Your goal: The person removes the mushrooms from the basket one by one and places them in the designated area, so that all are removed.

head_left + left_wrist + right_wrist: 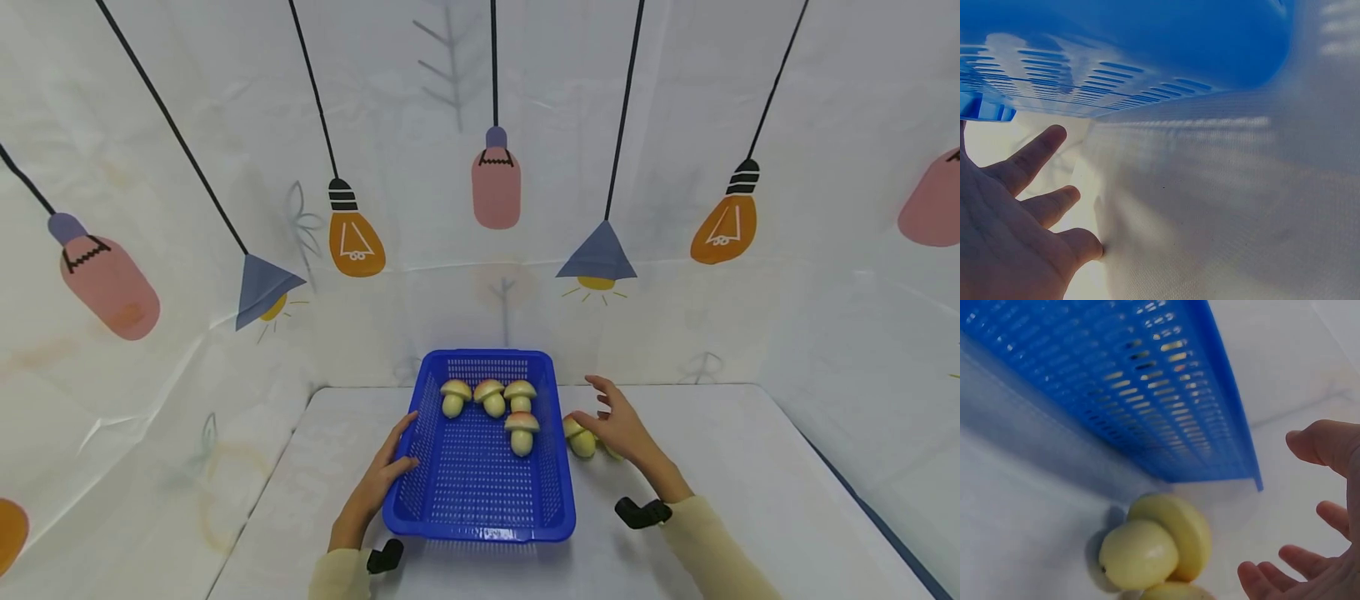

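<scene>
Blue plastic basket (465, 504), rectangular, slotted walls, at lower centre of the head view over a white, finely grained table (720, 467); four mushrooms (522, 435), domed tan caps on plump smooth stems, lie in its upper half, with loose mushrooms (582, 443) just outside its right side. Left hand (375, 482): thumb over the basket's left rim, other fingers straight, spread apart. Right hand (626, 429), right of centre: holds nothing, fingers apart, near the loose mushrooms.
</scene>
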A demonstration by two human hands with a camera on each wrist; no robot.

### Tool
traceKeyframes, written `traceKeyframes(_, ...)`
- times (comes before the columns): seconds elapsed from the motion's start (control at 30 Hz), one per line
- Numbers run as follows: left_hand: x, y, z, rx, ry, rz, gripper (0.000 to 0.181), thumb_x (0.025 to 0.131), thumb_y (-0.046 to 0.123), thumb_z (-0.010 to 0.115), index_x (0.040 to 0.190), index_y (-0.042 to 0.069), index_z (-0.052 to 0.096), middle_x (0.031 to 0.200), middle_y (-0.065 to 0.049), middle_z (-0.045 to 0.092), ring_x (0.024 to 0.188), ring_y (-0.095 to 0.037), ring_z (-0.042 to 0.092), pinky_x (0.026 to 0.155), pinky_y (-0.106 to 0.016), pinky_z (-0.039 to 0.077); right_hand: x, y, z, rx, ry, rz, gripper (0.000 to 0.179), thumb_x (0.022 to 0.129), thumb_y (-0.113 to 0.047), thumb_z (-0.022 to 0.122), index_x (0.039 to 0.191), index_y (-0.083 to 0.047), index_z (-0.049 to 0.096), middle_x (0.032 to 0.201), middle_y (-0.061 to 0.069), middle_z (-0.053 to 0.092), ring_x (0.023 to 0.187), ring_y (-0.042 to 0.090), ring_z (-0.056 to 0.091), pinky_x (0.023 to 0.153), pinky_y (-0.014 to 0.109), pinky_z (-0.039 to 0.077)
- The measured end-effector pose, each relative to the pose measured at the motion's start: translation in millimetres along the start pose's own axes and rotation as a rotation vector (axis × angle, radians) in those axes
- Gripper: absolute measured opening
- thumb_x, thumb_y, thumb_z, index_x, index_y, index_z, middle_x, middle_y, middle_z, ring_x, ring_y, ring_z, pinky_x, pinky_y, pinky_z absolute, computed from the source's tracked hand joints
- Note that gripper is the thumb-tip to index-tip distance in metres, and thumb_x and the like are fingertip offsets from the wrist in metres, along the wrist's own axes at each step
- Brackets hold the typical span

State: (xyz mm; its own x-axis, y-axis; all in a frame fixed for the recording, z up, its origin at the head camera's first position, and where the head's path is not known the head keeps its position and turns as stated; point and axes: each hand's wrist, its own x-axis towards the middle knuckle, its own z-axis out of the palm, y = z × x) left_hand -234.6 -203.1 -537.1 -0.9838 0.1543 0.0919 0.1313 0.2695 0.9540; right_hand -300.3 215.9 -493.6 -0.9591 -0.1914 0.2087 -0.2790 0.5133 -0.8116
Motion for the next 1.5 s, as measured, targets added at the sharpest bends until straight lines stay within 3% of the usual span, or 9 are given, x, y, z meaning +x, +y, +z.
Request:
traceKeyframes(0.23, 0.5, -0.8, 0.9, 0.004, 0.012, -0.002, 0.082, 0.088, 0.018, 0.057, 0.163, 0.029, 0.027, 0.17, -0.017, 0.022, 0.144, -0.048, 0.037, 0.107, -0.067, 0.037, 10.2, -27.5, 14.7, 0.049, -0.023, -0.042, 0.078, 0.095, -0.026, 0.073, 0.157, -0.004, 0.033, 0.162, 0.025, 0.035, 0.144, 0.053, 0.037, 0.11, 0.063, 0.04)
traceKeyframes(0.43, 1.0, -1.0, 1.0, -0.007, 0.005, 0.003, 0.082, 0.088, 0.017, 0.057, 0.163, 0.029, 0.027, 0.17, -0.016, 0.022, 0.144, -0.048, 0.036, 0.108, -0.066, 0.036, 21.6, -52.8, 30.2, 0.067, -0.07, -0.09, 0.078, 0.094, -0.023, 0.074, 0.157, -0.001, 0.034, 0.159, 0.031, 0.035, 0.142, 0.056, 0.039, 0.108, 0.064, 0.041)
traceKeyframes(0.67, 1.3, -1.0, 0.6, -0.011, -0.004, 0.008, 0.082, 0.089, 0.016, 0.056, 0.164, 0.028, 0.026, 0.17, -0.017, 0.021, 0.144, -0.047, 0.036, 0.108, -0.064, 0.036, 31.4, -69.7, 52.0, 0.12, -0.146, -0.095, 0.08, 0.092, -0.022, 0.076, 0.157, 0.0, 0.035, 0.16, 0.028, 0.035, 0.141, 0.054, 0.04, 0.109, 0.064, 0.041)
traceKeyframes(0.97, 1.2, -1.3, 1.0, -0.016, 0.002, 0.003, 0.082, 0.088, 0.016, 0.056, 0.164, 0.028, 0.026, 0.17, -0.018, 0.022, 0.143, -0.047, 0.038, 0.107, -0.064, 0.037, 35.8, -76.1, 78.5, 0.005, -0.195, -0.053, 0.077, 0.086, -0.022, 0.079, 0.15, 0.003, 0.044, 0.15, 0.03, 0.049, 0.133, 0.047, 0.052, 0.104, 0.06, 0.045)
traceKeyframes(1.1, 1.0, -0.6, 1.6, -0.019, 0.011, 0.001, 0.082, 0.087, 0.016, 0.056, 0.163, 0.029, 0.027, 0.168, -0.018, 0.025, 0.141, -0.047, 0.039, 0.106, -0.063, 0.039, 34.9, -78.3, 85.2, -0.012, -0.223, -0.004, 0.076, 0.085, -0.02, 0.08, 0.148, 0.005, 0.044, 0.143, 0.03, 0.054, 0.115, 0.043, 0.063, 0.098, 0.055, 0.05)
traceKeyframes(1.2, 1.1, -0.7, 1.9, -0.019, 0.013, -0.002, 0.082, 0.087, 0.016, 0.056, 0.163, 0.029, 0.028, 0.169, -0.018, 0.025, 0.141, -0.047, 0.039, 0.106, -0.064, 0.039, 34.5, -79.2, 88.2, -0.035, -0.246, 0.014, 0.078, 0.084, -0.02, 0.081, 0.148, 0.005, 0.045, 0.144, 0.03, 0.054, 0.119, 0.045, 0.062, 0.1, 0.056, 0.048)
traceKeyframes(1.3, 0.8, -0.3, 2.0, -0.015, 0.015, -0.003, 0.082, 0.087, 0.017, 0.056, 0.163, 0.03, 0.028, 0.169, -0.017, 0.024, 0.142, -0.047, 0.038, 0.107, -0.066, 0.038, 34.5, -79.7, 90.0, -0.04, -0.267, 0.013, 0.078, 0.082, -0.019, 0.082, 0.146, 0.007, 0.047, 0.148, 0.03, 0.051, 0.132, 0.049, 0.052, 0.105, 0.058, 0.045)
traceKeyframes(1.5, 0.7, -1.0, 1.5, -0.012, 0.016, -0.005, 0.081, 0.088, 0.018, 0.056, 0.163, 0.031, 0.028, 0.169, -0.016, 0.024, 0.143, -0.047, 0.038, 0.108, -0.066, 0.036, 34.6, -74.5, 98.9, -0.012, -0.313, 0.024, 0.076, 0.079, -0.014, 0.084, 0.143, 0.009, 0.049, 0.141, 0.035, 0.053, 0.13, 0.049, 0.053, 0.105, 0.057, 0.045)
